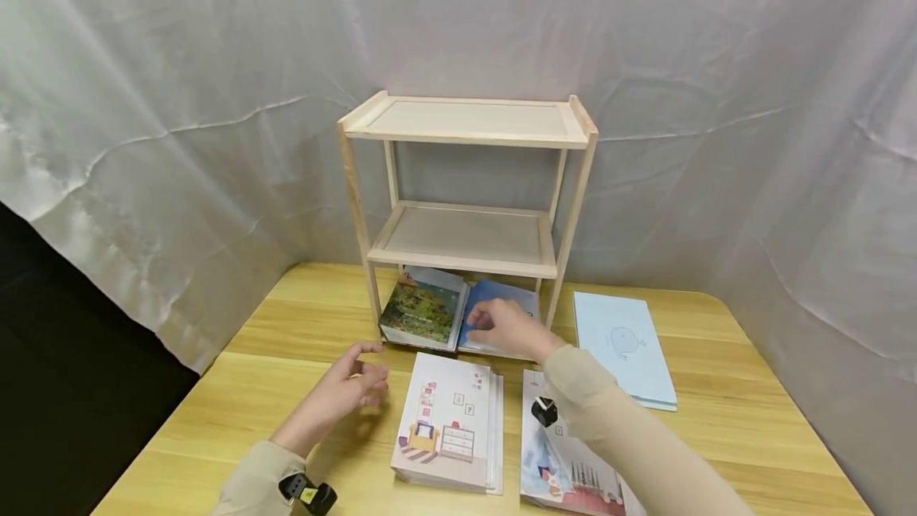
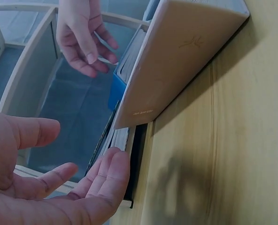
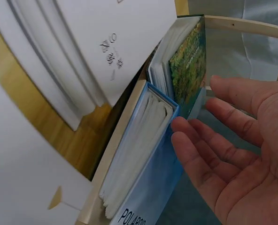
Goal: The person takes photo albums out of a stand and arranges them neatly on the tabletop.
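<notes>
Though the right hand (image 1: 501, 326) hides part of the blue book (image 1: 519, 302), neither it nor the left hand (image 1: 351, 388), fingers relaxed, grips anything

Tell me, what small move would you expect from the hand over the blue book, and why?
Probably the right hand lowers its fingers onto the blue-covered book to slide it fully under the pale wooden two-tier shelf. The hand hovers open just over the cover, and the book lies flat beside the green-covered book, its front edge past the shelf's legs. The left hand is open, holding nothing.
</notes>
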